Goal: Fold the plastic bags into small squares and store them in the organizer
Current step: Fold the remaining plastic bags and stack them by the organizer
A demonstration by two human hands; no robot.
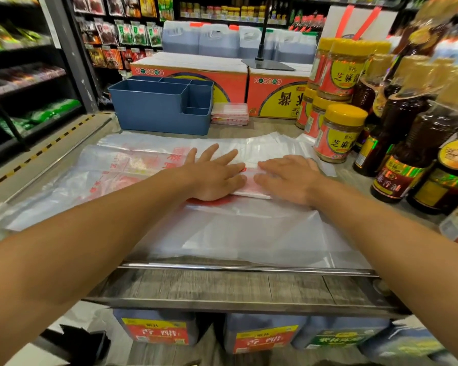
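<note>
Nearest us, loose clear plastic bags lie spread over the bench. On top of them, mid-bench, our left hand and right hand press flat on a partly folded bag with red print; the left fingers are spread, the right ones straight and close together. Farther left stands the blue organizer, with a stack of folded bags just beside it on the right. Jars line the right.
</note>
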